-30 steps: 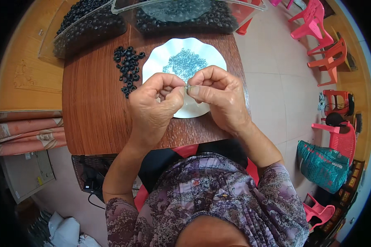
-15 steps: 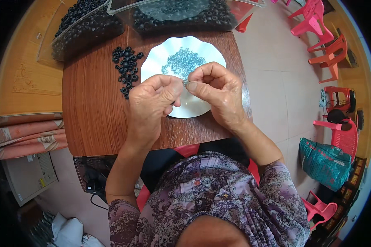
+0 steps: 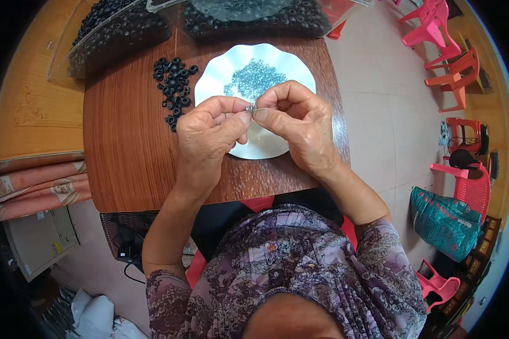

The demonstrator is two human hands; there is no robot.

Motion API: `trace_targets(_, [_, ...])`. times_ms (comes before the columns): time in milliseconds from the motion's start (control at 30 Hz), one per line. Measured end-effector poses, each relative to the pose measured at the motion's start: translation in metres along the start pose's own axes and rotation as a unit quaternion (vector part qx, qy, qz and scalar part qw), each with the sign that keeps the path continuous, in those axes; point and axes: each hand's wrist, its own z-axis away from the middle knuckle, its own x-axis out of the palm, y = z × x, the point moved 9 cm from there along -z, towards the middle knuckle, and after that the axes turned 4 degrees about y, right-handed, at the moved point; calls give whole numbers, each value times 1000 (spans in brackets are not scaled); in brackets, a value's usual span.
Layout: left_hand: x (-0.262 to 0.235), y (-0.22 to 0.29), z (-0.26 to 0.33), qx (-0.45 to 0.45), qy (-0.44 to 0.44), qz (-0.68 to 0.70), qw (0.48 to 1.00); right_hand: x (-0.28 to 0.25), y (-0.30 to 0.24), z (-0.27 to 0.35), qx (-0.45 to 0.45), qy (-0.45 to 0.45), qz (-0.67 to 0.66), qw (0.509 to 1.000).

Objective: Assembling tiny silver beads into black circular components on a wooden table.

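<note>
Above the white plate with a scalloped rim [image 3: 214, 72], my two hands meet at their fingertips. A tiny silvery metal piece [image 3: 250, 108], looking like a ring or coil, shows between them. My left hand [image 3: 209, 127] is closed, thumb and index finger pinched at one side of it. From the other side my right hand [image 3: 300, 124] pinches at it with thumb and index finger. A heap of small metal pieces [image 3: 254, 78] of similar colour lies on the plate beyond my fingers. Left of the plate, several small black ring-shaped parts [image 3: 174, 85] are scattered on the brown wooden table [image 3: 124, 141].
Clear bins of black parts stand at the table's far edge, one at the left [image 3: 119, 42] and one behind the plate [image 3: 254, 22]. Pink and orange plastic chairs [image 3: 455, 73] and a teal bag [image 3: 444, 223] are on the floor to the right.
My fingertips have shifted slightly, and the small metal piece between them shows more clearly. The whole view has tilted a little; the plate and black parts are otherwise as before.
</note>
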Motion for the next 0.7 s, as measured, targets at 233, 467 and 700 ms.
trace_targets(233, [-1, -3, -1, -16, 14, 44, 999, 1, 2, -2, 8, -3, -4, 1000])
trace_targets(467, [1, 2, 3, 11, 28, -5, 1000, -1, 2, -1, 5, 16, -10, 1000])
trace_targets(700, [1, 20, 3, 116, -16, -129, 985, 4, 10, 0, 97, -8, -166, 981])
